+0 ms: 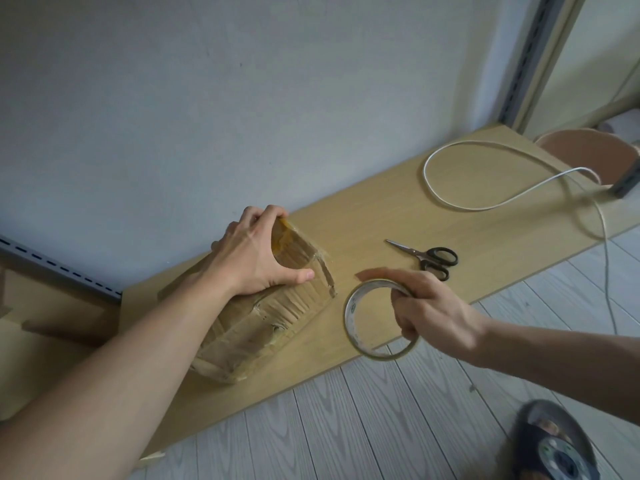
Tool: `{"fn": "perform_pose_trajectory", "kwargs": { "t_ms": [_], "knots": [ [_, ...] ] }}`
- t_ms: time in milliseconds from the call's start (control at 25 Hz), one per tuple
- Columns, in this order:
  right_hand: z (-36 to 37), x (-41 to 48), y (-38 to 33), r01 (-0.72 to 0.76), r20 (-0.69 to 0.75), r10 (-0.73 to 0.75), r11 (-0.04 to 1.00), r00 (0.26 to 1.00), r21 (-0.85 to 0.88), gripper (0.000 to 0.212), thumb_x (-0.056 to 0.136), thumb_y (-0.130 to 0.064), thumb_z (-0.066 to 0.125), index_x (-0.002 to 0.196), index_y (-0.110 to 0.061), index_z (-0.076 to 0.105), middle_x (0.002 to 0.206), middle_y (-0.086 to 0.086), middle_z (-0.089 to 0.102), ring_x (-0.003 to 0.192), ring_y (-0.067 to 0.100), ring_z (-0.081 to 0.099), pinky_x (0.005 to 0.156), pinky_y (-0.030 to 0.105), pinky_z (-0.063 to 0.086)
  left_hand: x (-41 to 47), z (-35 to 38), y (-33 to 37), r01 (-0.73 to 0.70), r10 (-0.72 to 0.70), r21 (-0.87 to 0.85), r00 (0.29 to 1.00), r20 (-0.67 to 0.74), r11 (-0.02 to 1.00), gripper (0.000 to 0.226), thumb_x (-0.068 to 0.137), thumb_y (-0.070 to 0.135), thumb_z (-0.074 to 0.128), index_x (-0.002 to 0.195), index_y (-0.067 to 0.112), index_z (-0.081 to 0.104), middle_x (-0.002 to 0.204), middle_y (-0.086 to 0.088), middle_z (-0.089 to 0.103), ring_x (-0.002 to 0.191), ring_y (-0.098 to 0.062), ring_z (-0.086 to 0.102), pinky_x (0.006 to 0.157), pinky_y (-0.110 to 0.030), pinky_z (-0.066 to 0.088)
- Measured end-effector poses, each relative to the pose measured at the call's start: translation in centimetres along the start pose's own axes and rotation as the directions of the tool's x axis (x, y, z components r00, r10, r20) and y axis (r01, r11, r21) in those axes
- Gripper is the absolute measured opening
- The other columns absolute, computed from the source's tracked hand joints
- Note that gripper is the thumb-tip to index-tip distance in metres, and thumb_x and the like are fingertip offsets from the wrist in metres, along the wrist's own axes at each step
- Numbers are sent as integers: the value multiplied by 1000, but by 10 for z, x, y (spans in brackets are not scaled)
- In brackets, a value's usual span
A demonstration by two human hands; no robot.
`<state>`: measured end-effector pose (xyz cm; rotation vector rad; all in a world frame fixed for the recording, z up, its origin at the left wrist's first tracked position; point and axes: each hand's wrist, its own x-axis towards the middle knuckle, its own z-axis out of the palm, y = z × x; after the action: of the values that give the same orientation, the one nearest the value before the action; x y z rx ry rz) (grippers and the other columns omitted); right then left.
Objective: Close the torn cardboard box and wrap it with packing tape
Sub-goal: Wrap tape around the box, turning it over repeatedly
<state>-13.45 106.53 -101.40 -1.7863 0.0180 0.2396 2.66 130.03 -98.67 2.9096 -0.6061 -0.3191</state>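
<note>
Left hand (256, 258) clamps far end of crumpled, torn brown cardboard box (270, 323) on smooth pale wooden board (363, 220). Right hand (429, 306) curls its fingers through thin clear packing-tape ring (349, 317), just beside box. Blurred tan strip (372, 273) above ring: possibly loose end. Risk: it sticks to itself; creased flaps spring open if clamp slackens.

Pale wall (207, 98), grey plank floor (381, 427) w/ wood board (381, 209).

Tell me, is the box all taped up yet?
Not yet. The cardboard box lies closed on the board, with some shiny tape already on it. The left hand grips its far end while the right hand holds the tape roll beside it. Wrapping is still left; the scissors lie untouched.
</note>
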Motion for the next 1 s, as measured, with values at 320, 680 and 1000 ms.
{"fn": "perform_pose_trajectory", "kwargs": {
  "t_ms": [320,680,1000],
  "knots": [
    [46,-8,12,58,2,-58,998,998,-15,63,72,-16,42,119,-56,48,56,-8,53,57,9,50,60,45,50,0,2,1,7,-7,-11,1000,-24,1000,107,50,82,77,137,39,34,142,3,37,130,-28,43,100,-47,44],
    [63,-17,14,10,33,-10,1000,999,-14,72,78,-4,47,137,-46,45,61,-16,55,57,0,51,57,22,48,-16,-11,-17,75,-73,-5,981,178,997,118,40,106,50,142,57,16,137,-10,44,123,-36,53,105,-49,45],
    [52,41,-23,-218,-151,325,849,934,481,46,79,0,50,116,-24,59,98,13,62,69,24,62,71,46,61,-23,-30,-2,444,-499,297,856,140,845,111,78,93,31,159,19,9,165,-19,17,145,-45,31,112,-63,33]
  ]
}}
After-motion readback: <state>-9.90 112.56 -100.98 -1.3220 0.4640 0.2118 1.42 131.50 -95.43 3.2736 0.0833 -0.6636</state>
